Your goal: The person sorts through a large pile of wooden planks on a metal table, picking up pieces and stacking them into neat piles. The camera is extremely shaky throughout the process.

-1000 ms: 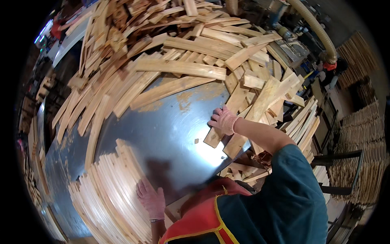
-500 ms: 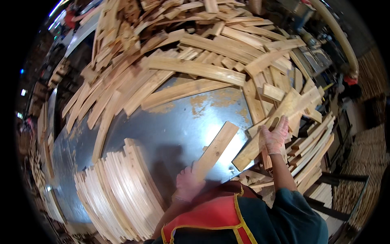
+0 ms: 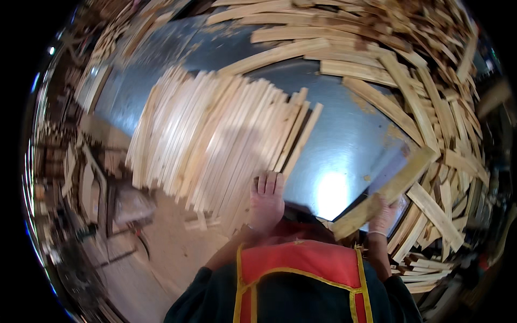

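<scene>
My right hand [image 3: 383, 214], in a pale glove, grips a flat wooden board [image 3: 385, 195] near its lower end. The board slants up to the right over the metal table's edge. My left hand [image 3: 267, 196] rests against the near ends of a long row of wooden strips [image 3: 215, 137] standing side by side on edge. Its fingers lie side by side, stretched forward, and its thumb is hidden. Just beyond its fingertips, the last strip [image 3: 304, 141] at the row's right end leans slightly apart from the others.
The metal table [image 3: 339, 145] shines between the row and a heap of loose boards [image 3: 388, 70] along the far and right sides. More strips [image 3: 425, 272] are stacked low at the right. To the left are a brown floor [image 3: 172, 242] and a clear plastic bag [image 3: 132, 204].
My view has swung left. The board from my left hand appears to stand at the row's right end now. My right hand has drawn a board from the heap closer to me.
</scene>
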### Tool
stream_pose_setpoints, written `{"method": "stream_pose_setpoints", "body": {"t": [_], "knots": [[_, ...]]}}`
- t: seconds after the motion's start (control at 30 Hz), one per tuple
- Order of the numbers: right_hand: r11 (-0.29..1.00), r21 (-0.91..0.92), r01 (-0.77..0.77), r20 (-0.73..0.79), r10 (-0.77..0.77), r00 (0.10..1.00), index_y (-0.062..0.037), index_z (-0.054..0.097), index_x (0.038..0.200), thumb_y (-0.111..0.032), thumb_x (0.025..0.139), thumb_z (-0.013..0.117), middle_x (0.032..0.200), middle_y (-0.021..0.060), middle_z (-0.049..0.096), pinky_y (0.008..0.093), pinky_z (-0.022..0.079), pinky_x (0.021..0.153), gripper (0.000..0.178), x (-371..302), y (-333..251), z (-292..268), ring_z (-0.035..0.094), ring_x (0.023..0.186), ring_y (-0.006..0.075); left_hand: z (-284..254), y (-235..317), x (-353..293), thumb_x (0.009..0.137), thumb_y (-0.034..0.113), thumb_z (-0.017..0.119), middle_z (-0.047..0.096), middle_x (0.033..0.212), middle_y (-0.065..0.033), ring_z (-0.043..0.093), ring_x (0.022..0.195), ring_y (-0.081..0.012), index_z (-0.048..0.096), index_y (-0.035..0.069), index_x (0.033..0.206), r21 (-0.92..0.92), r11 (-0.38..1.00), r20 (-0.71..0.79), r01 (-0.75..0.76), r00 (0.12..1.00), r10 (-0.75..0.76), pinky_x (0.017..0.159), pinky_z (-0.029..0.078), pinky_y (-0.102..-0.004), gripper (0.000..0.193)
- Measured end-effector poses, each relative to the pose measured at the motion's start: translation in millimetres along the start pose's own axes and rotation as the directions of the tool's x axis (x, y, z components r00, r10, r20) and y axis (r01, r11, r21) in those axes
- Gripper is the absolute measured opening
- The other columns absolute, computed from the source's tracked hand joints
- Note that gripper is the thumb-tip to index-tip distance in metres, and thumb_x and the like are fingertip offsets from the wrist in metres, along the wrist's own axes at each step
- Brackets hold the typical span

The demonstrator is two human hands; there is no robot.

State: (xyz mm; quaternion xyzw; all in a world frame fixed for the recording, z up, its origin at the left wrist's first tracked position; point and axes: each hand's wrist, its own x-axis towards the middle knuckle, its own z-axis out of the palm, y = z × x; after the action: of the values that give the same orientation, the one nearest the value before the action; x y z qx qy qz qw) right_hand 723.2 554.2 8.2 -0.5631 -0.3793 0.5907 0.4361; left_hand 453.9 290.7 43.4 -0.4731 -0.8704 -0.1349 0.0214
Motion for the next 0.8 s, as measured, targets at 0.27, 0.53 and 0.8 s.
{"method": "stream_pose_setpoints", "body": {"t": [0.27,0.53,0.8], "knots": [[0.956,-0.219,-0.195,0.664,0.292,0.689,-0.0029,0.031,0.167,-0.01,0.1,0.072,0.138,0.0123,0.063,0.0358,0.05,0.108,0.079,-125,69,184,0.062,0.119,0.0239,-47,-69,-151,0.087,0.039,0.076,0.057,0.143,-0.0133,0.056,0.131,-0.0328,0.064,0.013,0.132,0.007,0.93,-0.212,0.367,0.91,-0.357,0.105,0.049,-0.0505,0.054],[0.974,-0.226,-0.03,0.593,0.162,0.789,0.0044,0.023,0.168,-0.019,0.102,0.074,0.167,0.0211,0.04,0.0371,0.035,0.124,0.086,-100,55,200,0.041,0.152,0.0284,-18,-121,-173,0.1,0.042,0.072,0.063,0.094,-0.0043,0.065,0.091,-0.025,0.063,0.018,0.097,-0.705,-0.551,0.709,0.446,0.43,-0.56,0.088,0.059,-0.0402,0.026],[0.945,-0.321,0.065,0.582,0.143,0.8,0.0033,0.02,0.169,-0.02,0.101,0.073,0.169,0.0225,0.037,0.0383,0.032,0.126,0.089,-22,20,207,0.04,0.154,0.0321,-98,-79,-57,0.102,0.049,0.063,0.074,0.102,-0.0164,0.071,0.092,-0.0321,0.068,0.002,0.108,-0.553,0.726,0.455,0.409,0.878,-0.149,0.086,0.056,-0.0439,0.047]]}}
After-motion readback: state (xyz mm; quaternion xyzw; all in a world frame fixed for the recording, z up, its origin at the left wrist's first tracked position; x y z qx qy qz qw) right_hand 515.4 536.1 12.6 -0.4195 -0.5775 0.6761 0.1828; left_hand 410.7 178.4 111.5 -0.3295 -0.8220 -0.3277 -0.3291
